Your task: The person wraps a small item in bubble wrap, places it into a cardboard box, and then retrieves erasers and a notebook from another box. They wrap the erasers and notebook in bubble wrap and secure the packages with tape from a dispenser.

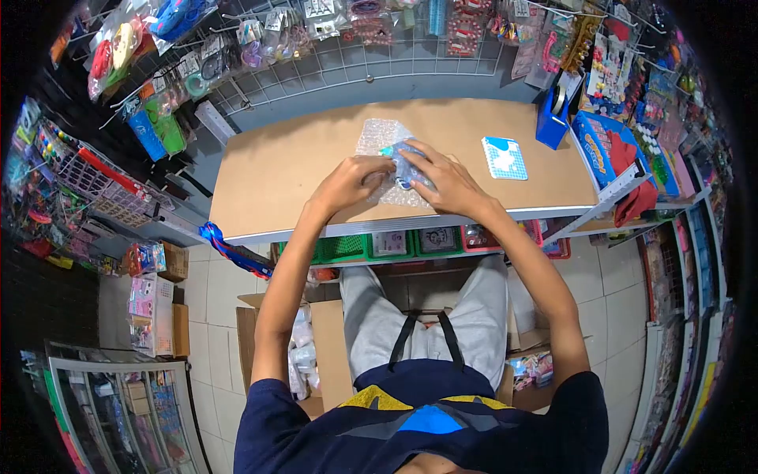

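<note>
A small bluish item (407, 169) in a shiny clear covering lies on a sheet of bubble wrap (380, 133) on the tan table. Its exact kind is hidden by my fingers. From the left, my left hand (353, 183) is closed, its curled fingertips pinching at the item's left edge. My right hand (450, 182) lies over the item's right side, with fingers bent around it and pressing on it. Part of the bubble wrap sticks out beyond my hands, and another part shows between them toward the near edge.
A blue-and-white patterned card or pad (504, 158) lies right of my hands. Beyond it stand a blue tape dispenser (552, 118) and a blue display box (598, 150). Green baskets (344, 247) sit beneath the tabletop (272, 170). A wire grid (316, 83) with hanging packets rises behind.
</note>
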{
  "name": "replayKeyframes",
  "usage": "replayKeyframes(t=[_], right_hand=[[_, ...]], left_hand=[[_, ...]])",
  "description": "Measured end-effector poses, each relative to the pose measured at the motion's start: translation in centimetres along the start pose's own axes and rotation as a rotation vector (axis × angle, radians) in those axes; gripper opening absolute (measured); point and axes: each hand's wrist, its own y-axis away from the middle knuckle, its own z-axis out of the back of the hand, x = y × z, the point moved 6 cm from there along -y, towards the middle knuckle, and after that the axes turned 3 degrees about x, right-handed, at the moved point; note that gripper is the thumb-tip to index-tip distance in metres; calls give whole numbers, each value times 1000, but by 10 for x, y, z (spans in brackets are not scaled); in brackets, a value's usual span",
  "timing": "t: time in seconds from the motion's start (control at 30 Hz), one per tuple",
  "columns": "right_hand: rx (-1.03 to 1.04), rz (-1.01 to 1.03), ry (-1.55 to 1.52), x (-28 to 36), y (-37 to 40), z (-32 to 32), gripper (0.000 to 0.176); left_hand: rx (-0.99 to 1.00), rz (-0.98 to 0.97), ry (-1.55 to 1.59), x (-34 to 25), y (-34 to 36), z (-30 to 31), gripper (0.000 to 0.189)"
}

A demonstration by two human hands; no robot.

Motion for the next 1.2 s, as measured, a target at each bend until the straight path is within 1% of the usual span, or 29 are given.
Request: replayKeyframes(t=[0.07, 0.13, 0.17, 0.23, 0.27, 0.37, 0.4, 0.5, 0.6, 0.7, 0.73, 0.83, 0.9, 0.93, 1.03, 1.07, 1.17, 1.2], right_hand=[[121, 53, 119, -3, 1, -10, 48], [152, 54, 144, -5, 4, -15, 48], [169, 57, 157, -6, 5, -17, 48], [130, 58, 150, -3, 7, -15, 49], [113, 59, 143, 0, 9, -15, 50], [76, 26, 190, 9, 9, -12, 58], [83, 22, 176, 13, 9, -12, 62], [91, 34, 179, 23, 10, -7, 71], [97, 71, 230, 37, 17, -4, 77], [75, 114, 296, 43, 24, -10, 75], [58, 120, 303, 44, 26, -12, 74], [16, 149, 314, 43, 31, -18, 70], [-3, 167, 308, 42, 31, -18, 68], [-18, 145, 264, 42, 30, -16, 64], [-64, 71, 157, 42, 28, -12, 53], [-87, 45, 136, 41, 28, -10, 48], [-117, 12, 82, 35, 28, -10, 40], [-120, 9, 66, 34, 29, -10, 38]], left_hand=[[-31, 16, -20, -10, 12, 5, 33], [-52, 26, -77, -18, 24, 18, 37], [-26, 60, -84, -20, 30, 22, 38], [27, 132, -97, -19, 43, 32, 41], [86, 171, -88, -12, 48, 33, 39], [93, 149, -63, -7, 55, 33, 36], [104, 183, -15, -6, 56, 33, 34], [194, 117, -99, -14, 60, 34, 34], [141, 41, -169, -36, 74, 29, 32], [150, -24, -217, -45, 85, 20, 29], [134, -49, -227, -47, 86, 20, 21], [43, -40, -172, -45, 79, 27, 18], [-82, -16, -176, -42, 66, 30, 16], [-143, -7, -178, -40, 57, 32, 15], [-174, 26, -99, -29, 24, 25, 16], [-182, 123, 14, -32, 13, 23, 17], [-147, -9, -99, -23, -15, 10, 19], [-111, 9, -54, -19, -22, 5, 20]])
